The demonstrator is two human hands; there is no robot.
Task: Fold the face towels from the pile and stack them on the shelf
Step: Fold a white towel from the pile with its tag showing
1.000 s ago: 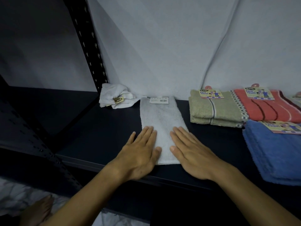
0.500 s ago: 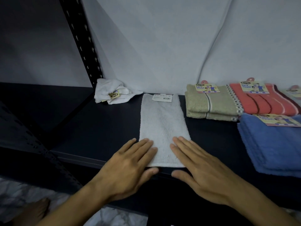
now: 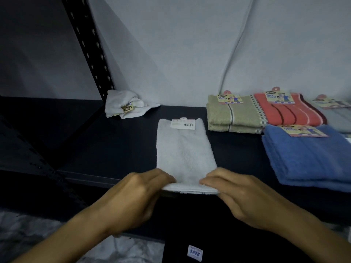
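Note:
A white face towel lies as a long narrow strip on the dark shelf, its barcode tag at the far end. My left hand pinches the towel's near left corner at the shelf's front edge. My right hand pinches the near right corner. The near edge is lifted slightly off the shelf between both hands. A crumpled white towel with a yellow tag sits at the back left by the upright post.
Folded towels lie at the right: an olive one, a coral striped one and a blue stack nearer the front. A perforated black post rises at the left. A pale wall stands behind.
Both hands slid back from lying flat on the towel to its near edge. Their fingers curled and now pinch the two near corners, lifting that edge.

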